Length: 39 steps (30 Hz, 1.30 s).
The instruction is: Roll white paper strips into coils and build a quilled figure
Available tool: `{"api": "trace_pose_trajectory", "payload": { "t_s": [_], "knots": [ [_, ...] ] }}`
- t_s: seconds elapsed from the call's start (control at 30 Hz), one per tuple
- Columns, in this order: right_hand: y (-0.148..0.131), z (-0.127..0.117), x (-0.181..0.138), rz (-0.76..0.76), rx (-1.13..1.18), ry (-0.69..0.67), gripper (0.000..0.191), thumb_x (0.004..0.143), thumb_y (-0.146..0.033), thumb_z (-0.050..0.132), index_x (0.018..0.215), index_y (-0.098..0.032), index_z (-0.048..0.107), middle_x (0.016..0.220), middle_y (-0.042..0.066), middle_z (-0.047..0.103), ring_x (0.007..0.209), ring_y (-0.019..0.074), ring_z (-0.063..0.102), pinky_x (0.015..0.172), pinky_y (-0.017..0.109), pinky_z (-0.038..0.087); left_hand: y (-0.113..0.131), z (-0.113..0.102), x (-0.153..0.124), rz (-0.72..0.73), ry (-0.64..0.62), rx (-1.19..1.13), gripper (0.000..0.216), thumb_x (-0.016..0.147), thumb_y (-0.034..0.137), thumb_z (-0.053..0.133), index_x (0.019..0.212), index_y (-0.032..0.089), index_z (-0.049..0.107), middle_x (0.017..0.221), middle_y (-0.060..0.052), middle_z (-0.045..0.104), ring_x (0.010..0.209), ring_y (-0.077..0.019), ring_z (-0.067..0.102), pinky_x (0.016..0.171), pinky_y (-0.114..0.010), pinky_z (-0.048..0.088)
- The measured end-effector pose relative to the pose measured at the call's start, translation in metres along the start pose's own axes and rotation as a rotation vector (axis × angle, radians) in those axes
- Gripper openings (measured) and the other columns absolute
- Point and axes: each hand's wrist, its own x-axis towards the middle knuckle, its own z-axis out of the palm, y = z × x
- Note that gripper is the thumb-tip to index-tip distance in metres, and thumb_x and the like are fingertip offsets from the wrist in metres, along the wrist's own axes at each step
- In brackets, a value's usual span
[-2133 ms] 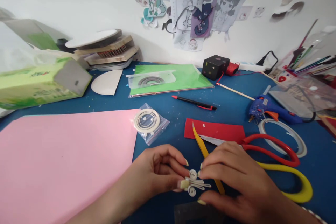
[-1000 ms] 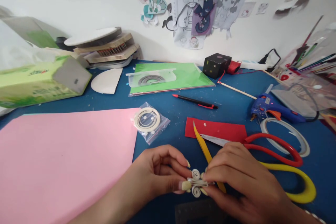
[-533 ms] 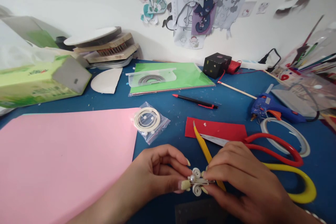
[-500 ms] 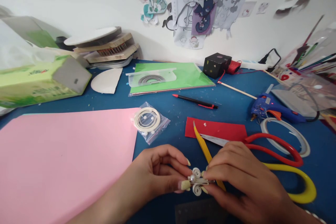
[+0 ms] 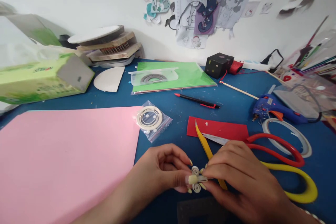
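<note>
Your blue tabletop [image 5: 236,108] carries pink paper [image 5: 65,157] lower left, green sheets [image 5: 194,75] upper centre, scissors [image 5: 313,189] and glue gun [image 5: 278,110] at right.

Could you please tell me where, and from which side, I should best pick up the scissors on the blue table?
Take the scissors by the red and yellow handle loops, coming in from the right. The loops lie flat and uncovered. The blades point left, pass partly under the right hand, and their tips rest on the red paper.

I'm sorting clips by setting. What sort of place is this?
Probably a home craft desk: glue gun, scissors and pink paper sheet on it, cartoon cut-outs on the wall.
</note>
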Motion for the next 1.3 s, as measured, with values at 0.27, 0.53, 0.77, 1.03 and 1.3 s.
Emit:
{"api": "trace_pose_trajectory", "payload": {
  "t_s": [0.27, 0.53, 0.77, 1.03, 1.3],
  "knots": [
    [0.0, -0.002, 0.001, 0.007, -0.03, 0.004, 0.008, 0.07, -0.013, 0.062, 0.074, -0.019, 0.061, 0.064, -0.001, 0.062, 0.06, 0.0133, 0.053, 0.063, 0.03, 0.038, 0.0, -0.003, 0.002, 0.009, -0.041, 0.0, 0.021, 0.056, 0.015, 0.076, 0.067, 0.013, 0.059, 0.06, 0.002, 0.067, 0.057, -0.01, 0.062, 0.055, -0.019, 0.048],
    [0.0, -0.001, 0.0, 0.024, -0.065, 0.035, 0.005, 0.073, -0.014, 0.06, 0.075, -0.019, 0.061, 0.065, -0.001, 0.062, 0.063, 0.0136, 0.054, 0.067, 0.031, 0.038, 0.003, 0.0, -0.001, 0.015, 0.042, 0.032, 0.018, 0.053, 0.021, 0.077, 0.062, 0.013, 0.064, 0.059, 0.001, 0.068, 0.058, -0.011, 0.062, 0.058, -0.021, 0.048],
    [0.0, -0.001, 0.001, 0.035, -0.074, 0.04, 0.007, 0.073, -0.014, 0.06, 0.077, -0.019, 0.062, 0.067, -0.001, 0.063, 0.064, 0.0142, 0.054, 0.068, 0.031, 0.037, 0.006, 0.003, -0.001, 0.019, 0.06, 0.045, 0.015, 0.054, 0.022, 0.077, 0.061, 0.014, 0.066, 0.061, 0.0, 0.069, 0.058, -0.0106, 0.061, 0.058, -0.02, 0.047],
    [0.0, 0.0, 0.0, 0.043, -0.095, 0.047, 0.006, 0.075, -0.015, 0.058, 0.076, -0.02, 0.061, 0.067, -0.001, 0.062, 0.064, 0.0136, 0.054, 0.068, 0.032, 0.038, 0.002, 0.004, -0.005, 0.175, 0.076, 0.094, 0.008, 0.058, 0.016, 0.073, 0.062, 0.016, 0.066, 0.059, 0.004, 0.065, 0.055, -0.0088, 0.057, 0.058, -0.019, 0.045],
    [-0.001, -0.002, 0.001, 0.031, -0.092, 0.074, 0.004, 0.072, -0.014, 0.061, 0.073, -0.018, 0.062, 0.066, -0.001, 0.062, 0.063, 0.0133, 0.055, 0.068, 0.031, 0.039, 0.002, 0.004, -0.009, 0.554, 0.16, 0.57, 0.008, 0.069, 0.017, 0.066, 0.065, 0.022, 0.071, 0.067, -0.002, 0.069, 0.065, -0.0154, 0.063, 0.061, -0.021, 0.048]
  ]
}}
